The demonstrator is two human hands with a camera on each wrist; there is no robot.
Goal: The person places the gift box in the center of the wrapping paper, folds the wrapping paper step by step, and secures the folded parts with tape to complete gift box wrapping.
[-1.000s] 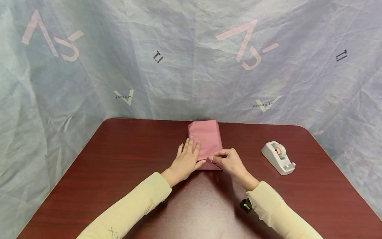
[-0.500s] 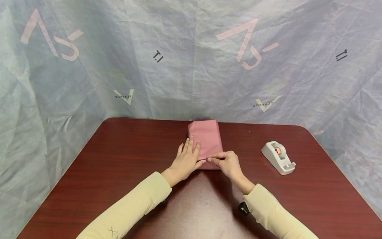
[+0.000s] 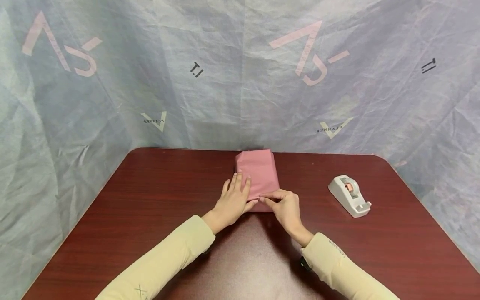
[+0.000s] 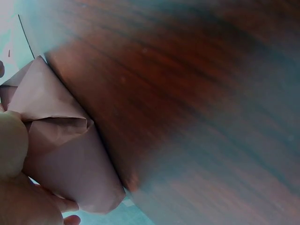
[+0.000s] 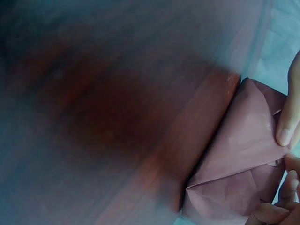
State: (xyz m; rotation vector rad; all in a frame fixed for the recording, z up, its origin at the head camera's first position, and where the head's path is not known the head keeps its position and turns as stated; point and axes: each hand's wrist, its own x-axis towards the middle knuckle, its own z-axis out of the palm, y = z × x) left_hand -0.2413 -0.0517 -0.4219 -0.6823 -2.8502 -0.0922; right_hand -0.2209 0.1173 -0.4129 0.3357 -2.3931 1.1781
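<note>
A package wrapped in pink paper [image 3: 258,166] lies at the back middle of the table. Across its top rests my left hand [image 3: 232,202], fingers straight and spread, with the thumb at the near edge. My right hand [image 3: 286,208] pinches the pink wrapping paper at that near edge between thumb and forefinger, close to the left thumb. Folded paper [image 4: 51,93] with slanting creases shows on the package's near end in the left wrist view. In the right wrist view the same folded end [image 5: 234,150] appears, with the left thumb [image 5: 286,131] pressing beside the right fingertips.
A white tape dispenser [image 3: 349,196] stands to the right on the dark red wooden table [image 3: 161,187]. Behind the table hangs a grey-blue printed cloth [image 3: 210,96], close to the package's far end.
My right hand has shifted a little left along the near edge. A pointed paper corner seen at the near right a second ago no longer shows. The left hand stays in place.
</note>
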